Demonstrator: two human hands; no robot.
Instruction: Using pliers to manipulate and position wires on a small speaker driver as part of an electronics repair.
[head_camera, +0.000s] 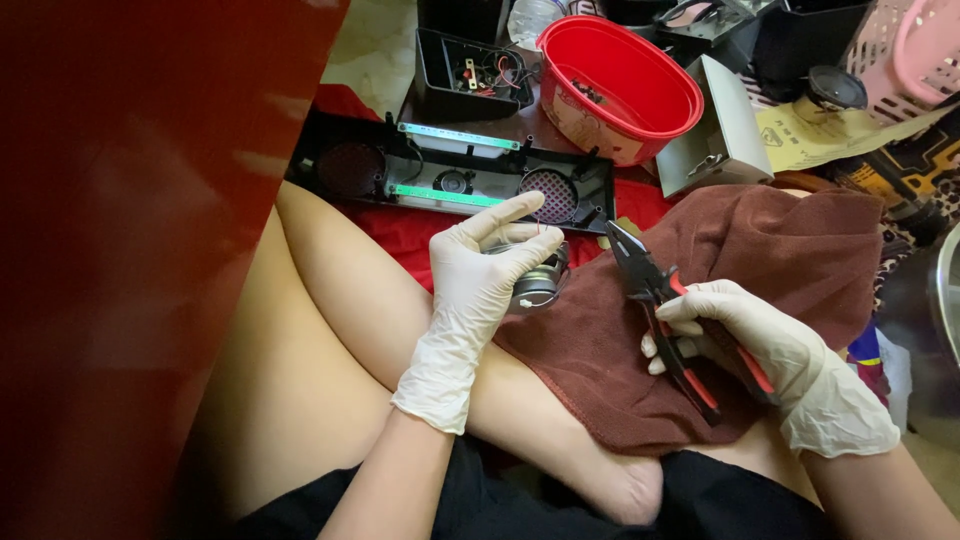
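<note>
My gloved left hand (478, 275) reaches forward, fingers curled tight around a small round speaker driver (535, 282) held over the brown towel (760, 250) on my lap. My right hand (745, 335), wrist bent inward, grips the red-handled pliers (660, 300), nose pointing toward the driver.

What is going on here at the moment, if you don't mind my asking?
A seated person in white gloves is working over a brown towel on their lap. The left hand grips a small round speaker; the right hand holds red-handled pliers, jaws pointing toward the speaker but not touching it. On the floor in front lie a long black panel with round openings, a red tub and a grey metal box.
</note>
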